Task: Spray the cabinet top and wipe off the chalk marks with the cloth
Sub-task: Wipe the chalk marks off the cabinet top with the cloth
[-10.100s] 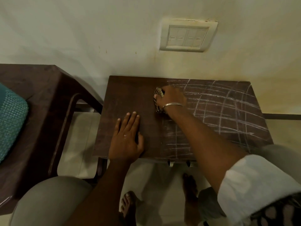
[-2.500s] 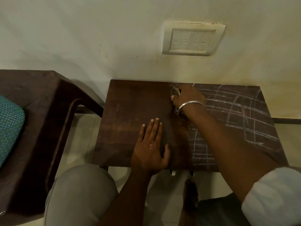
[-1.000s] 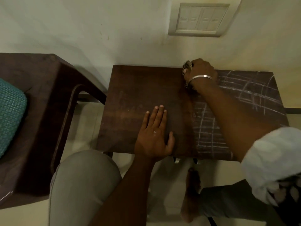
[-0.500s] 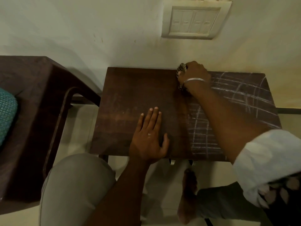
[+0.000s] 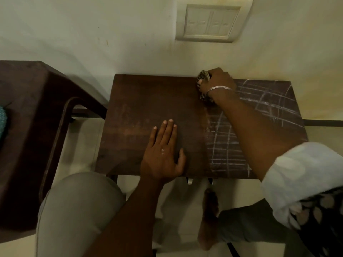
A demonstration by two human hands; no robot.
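the left hand (image 5: 163, 154) lies flat, fingers spread, on the wiped side of the dark cabinet top (image 5: 148, 108). at the back edge, the right hand (image 5: 217, 81) grips the bunched checked cloth (image 5: 203, 78); chalk marks (image 5: 263, 101) cover the right side.

cabinet top (image 5: 144, 101) bare leftward; wall (image 5: 130, 43) blocks behind.

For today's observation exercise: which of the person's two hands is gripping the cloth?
The right hand, closed on the cloth at the cabinet's far edge; the left hand lies flat, empty.

cream wall (image 5: 92, 30), switch plate (image 5: 211, 21), dark chair (image 5: 27, 127)
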